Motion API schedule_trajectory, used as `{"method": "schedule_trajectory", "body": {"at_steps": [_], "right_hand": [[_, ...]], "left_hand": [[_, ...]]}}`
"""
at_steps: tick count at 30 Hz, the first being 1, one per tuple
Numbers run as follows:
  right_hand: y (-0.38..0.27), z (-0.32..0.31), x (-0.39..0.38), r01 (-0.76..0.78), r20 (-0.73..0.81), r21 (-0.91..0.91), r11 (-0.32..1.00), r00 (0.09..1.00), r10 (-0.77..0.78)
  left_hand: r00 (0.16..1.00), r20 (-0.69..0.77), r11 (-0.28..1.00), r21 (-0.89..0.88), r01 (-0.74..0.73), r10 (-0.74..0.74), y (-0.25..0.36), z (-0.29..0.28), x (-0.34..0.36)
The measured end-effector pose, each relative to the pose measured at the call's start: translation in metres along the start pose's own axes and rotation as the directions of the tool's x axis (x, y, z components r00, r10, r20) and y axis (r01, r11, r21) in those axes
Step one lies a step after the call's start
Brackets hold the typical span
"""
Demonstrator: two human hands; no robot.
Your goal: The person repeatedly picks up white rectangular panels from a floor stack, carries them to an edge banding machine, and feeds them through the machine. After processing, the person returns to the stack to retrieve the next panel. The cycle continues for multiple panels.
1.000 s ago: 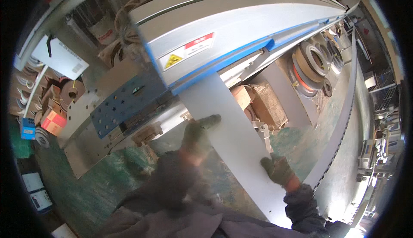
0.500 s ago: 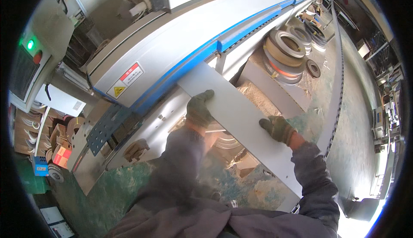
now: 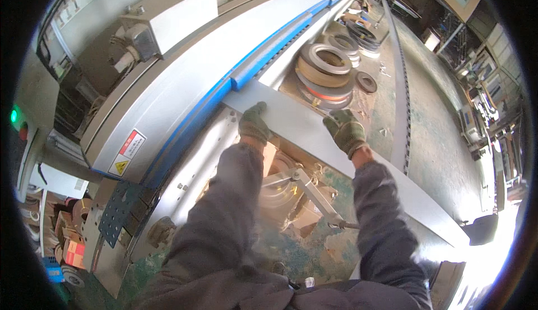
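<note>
A long, light-grey flat panel (image 3: 297, 124) stretches from the blue-edged machine out toward the lower right. My left hand (image 3: 255, 125), in a green work glove, is closed on the panel's near edge close to the machine. My right hand (image 3: 345, 132), gloved alike, grips the far edge further along, its fingers partly hidden from view. The panel's left end meets the blue rail (image 3: 238, 77) of the machine; whether it rests on it I cannot tell. Part of the panel passes behind my right forearm and comes out again beyond it.
Rolls of edge banding (image 3: 328, 66) are stacked beyond the panel. A jointed metal arm (image 3: 314, 192) and more rolls sit beneath it. The white machine body (image 3: 185, 63) runs along the left. A dark perforated plate (image 3: 120, 212) juts from its near end. A long toothed rail (image 3: 400, 86) lies to the right.
The view has turned right. The panel has swung so its outer end points further right. My right hand has shifted along the far edge, closer to the machine, while my left stays near the inner end.
</note>
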State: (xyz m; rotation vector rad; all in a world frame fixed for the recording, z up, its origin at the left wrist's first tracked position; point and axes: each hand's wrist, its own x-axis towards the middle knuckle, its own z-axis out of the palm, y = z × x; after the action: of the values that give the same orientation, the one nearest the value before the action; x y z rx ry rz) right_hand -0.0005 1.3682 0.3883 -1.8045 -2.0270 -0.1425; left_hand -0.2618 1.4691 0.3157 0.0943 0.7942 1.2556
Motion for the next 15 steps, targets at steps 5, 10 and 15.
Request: {"method": "schedule_trajectory", "body": {"at_steps": [5, 10, 15], "right_hand": [[-0.123, -0.045, -0.093, -0.077, -0.285, 0.510, 0.856, 0.925, 0.253], [-0.240, -0.075, -0.247, -0.341, 0.104, 0.779, 0.526, 0.898, 0.427], [-0.298, -0.078, -0.403, -0.359, 0.188, 0.524, 0.772, 0.933, 0.306]], "left_hand": [[0.973, 0.209, 0.995, -0.006, 0.100, -0.097, 0.009, -0.013, 0.033], [0.973, 0.220, 0.934, 0.357, -0.012, -0.071, -0.001, -0.051, -0.045], [0.809, 0.266, 0.762, 0.569, 0.308, -0.525, -0.109, -0.228, -0.143]]}}
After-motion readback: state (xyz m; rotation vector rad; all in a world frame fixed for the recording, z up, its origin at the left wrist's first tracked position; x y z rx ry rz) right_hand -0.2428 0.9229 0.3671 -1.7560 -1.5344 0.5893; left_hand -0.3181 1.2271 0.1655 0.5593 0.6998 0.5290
